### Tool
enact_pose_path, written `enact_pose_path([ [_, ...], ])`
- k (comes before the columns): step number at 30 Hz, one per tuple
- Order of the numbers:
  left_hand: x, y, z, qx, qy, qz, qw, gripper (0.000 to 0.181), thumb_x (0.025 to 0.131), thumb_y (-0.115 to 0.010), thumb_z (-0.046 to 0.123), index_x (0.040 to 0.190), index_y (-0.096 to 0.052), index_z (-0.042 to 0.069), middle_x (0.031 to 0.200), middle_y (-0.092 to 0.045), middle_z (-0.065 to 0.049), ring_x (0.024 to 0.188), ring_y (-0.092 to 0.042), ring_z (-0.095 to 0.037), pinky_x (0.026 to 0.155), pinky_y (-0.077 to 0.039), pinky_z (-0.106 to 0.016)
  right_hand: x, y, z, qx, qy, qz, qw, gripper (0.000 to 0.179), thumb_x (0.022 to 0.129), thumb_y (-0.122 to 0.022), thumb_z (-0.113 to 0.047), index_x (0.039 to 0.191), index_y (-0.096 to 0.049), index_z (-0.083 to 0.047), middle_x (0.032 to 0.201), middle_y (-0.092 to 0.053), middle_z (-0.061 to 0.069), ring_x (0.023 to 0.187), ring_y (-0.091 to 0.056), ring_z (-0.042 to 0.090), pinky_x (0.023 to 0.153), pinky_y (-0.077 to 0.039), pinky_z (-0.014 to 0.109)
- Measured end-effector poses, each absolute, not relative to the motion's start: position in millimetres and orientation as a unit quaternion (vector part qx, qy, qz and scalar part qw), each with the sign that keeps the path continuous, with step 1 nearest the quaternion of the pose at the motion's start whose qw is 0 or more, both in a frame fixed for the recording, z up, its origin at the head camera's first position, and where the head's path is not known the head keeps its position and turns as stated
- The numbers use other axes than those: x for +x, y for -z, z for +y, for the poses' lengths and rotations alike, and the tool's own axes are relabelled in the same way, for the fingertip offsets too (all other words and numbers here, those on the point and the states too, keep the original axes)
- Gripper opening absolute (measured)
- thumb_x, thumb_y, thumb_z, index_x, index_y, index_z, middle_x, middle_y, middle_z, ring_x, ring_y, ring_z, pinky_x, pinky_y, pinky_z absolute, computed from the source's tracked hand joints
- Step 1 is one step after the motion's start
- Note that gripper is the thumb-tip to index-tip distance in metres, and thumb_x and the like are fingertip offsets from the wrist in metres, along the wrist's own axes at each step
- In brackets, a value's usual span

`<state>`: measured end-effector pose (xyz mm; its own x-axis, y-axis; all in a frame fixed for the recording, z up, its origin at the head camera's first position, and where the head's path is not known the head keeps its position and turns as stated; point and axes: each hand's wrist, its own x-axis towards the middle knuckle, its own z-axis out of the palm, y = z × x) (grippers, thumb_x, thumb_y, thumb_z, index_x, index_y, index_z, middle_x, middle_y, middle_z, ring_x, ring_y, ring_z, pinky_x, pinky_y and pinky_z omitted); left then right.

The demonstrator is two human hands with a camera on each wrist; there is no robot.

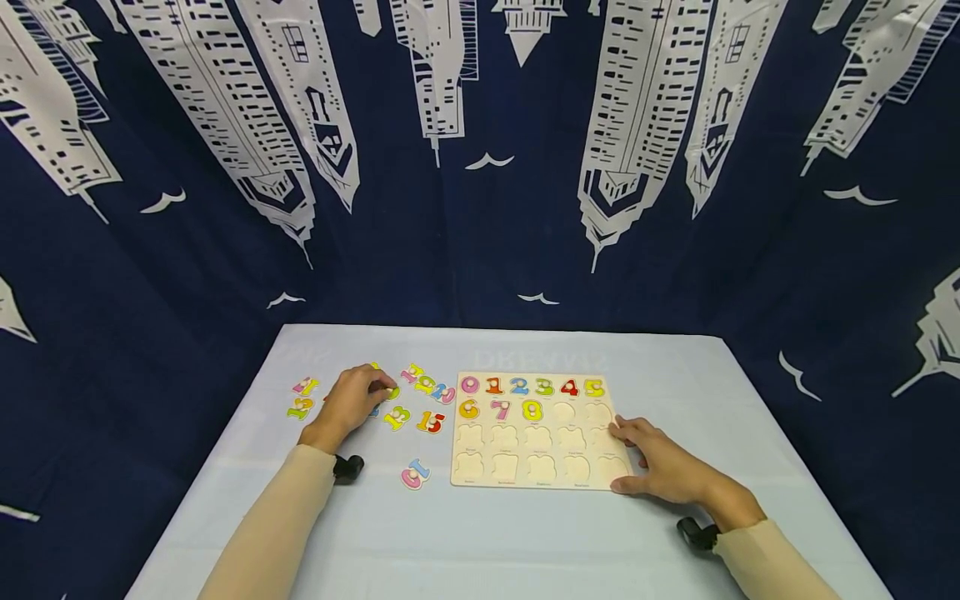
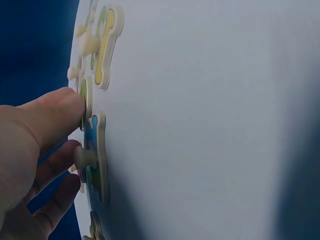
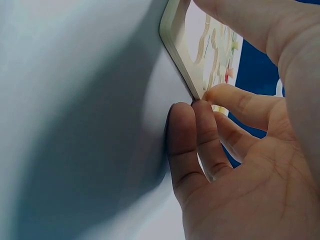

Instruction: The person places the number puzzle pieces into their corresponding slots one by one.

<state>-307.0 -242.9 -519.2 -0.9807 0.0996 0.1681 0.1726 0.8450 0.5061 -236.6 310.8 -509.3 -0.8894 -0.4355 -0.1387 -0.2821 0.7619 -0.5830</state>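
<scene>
A navy cloth (image 1: pixel 450 250) printed with pale, angular towers and birds hangs behind a smooth, matte white table (image 1: pixel 570 542). On it, right of centre, lies a flat, pale wooden board (image 1: pixel 555 429) with rounded corners; colourful digits 0 to 8 fill part of its upper two rows, over bumpy, shallow recesses below. The right hand (image 1: pixel 663 467) is spread, thumb at the near right corner and fingers against the right edge. The left hand (image 1: pixel 348 402) pinches a small green piece (image 1: pixel 393 392) left of the board between thumb and forefinger, its other fingers apart. Around it lie flat, curvy-edged number pieces, including a red-and-orange 15 (image 1: pixel 431 422); nearer sits a pink-and-blue piece (image 1: pixel 415 474). Smallest are the rounded, pale knobs (image 2: pixel 86 157).
</scene>
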Motion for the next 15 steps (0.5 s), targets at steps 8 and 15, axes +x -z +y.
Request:
enact_pose_path([
  [8,-306.2,520.7,-241.9,-0.071,0.264,-0.96,0.057,0.018,0.1,-0.095,0.022,0.114,-0.088,0.015,0.114,-0.079,-0.006,0.11,-0.071,-0.027,0.107,-0.06,-0.053,-236.3,509.2,310.0,-0.196,0.282,0.93,0.131,0.104,0.09,-0.104,-0.034,0.168,-0.052,0.009,0.179,-0.042,0.034,0.149,-0.059,0.047,0.099,-0.064,0.026],
  [15,-305.8,520.9,-245.6,-0.089,0.266,-0.958,0.05,0.009,0.105,-0.086,0.01,0.115,-0.088,0.011,0.121,-0.078,-0.01,0.117,-0.073,-0.031,0.113,-0.06,-0.058,-237.1,508.9,309.8,-0.193,0.277,0.932,0.133,0.104,0.09,-0.104,-0.035,0.168,-0.052,0.009,0.179,-0.042,0.034,0.149,-0.059,0.045,0.099,-0.064,0.026],
])
